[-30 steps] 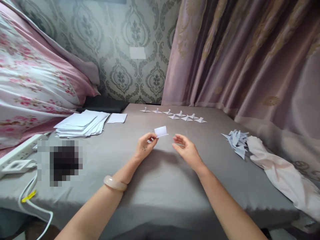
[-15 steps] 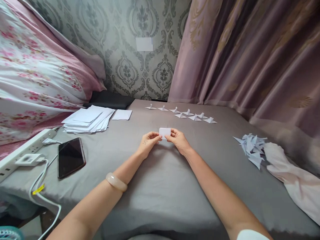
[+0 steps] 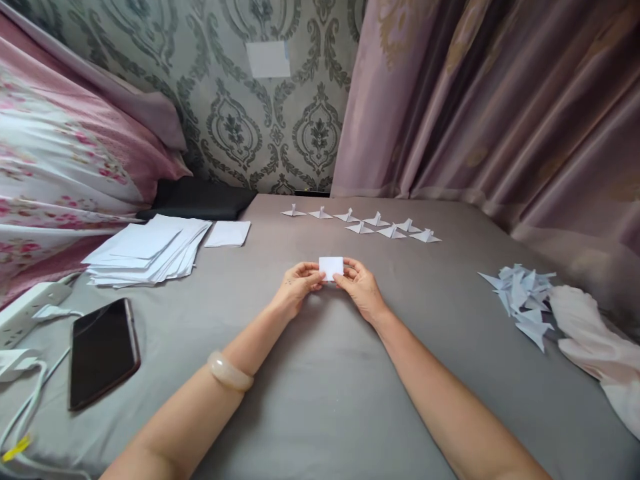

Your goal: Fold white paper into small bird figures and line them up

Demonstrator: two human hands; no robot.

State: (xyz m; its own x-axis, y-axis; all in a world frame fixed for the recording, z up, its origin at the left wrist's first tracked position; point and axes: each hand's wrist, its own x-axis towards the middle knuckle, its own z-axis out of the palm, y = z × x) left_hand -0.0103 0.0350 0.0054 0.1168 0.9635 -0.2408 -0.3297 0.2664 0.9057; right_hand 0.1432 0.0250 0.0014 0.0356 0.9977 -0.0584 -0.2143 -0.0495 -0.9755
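1. One small white paper rectangle point(image 3: 331, 267), smooth and straight-edged, is held upright at the frame's centre.
2. The left hand point(image 3: 299, 287) pinches its left edge between thumb and fingers; the right hand point(image 3: 361, 288) pinches its right edge likewise.
3. One milky, glossy bangle point(image 3: 230, 372) circles the left wrist.
4. Eight bird-like origami figures point(image 3: 377, 220), sharp-pointed, stand in two staggered rows, upper centre to right.
5. At right lies one heap of folded paper pieces point(image 3: 523, 293), too overlapped to count, beside crumpled pale cloth point(image 3: 583, 323).
6. At left: one uneven paper stack point(image 3: 145, 250), one squarish paper pad point(image 3: 228, 234).
7. Lower left: one dark-screened smartphone point(image 3: 104, 353).
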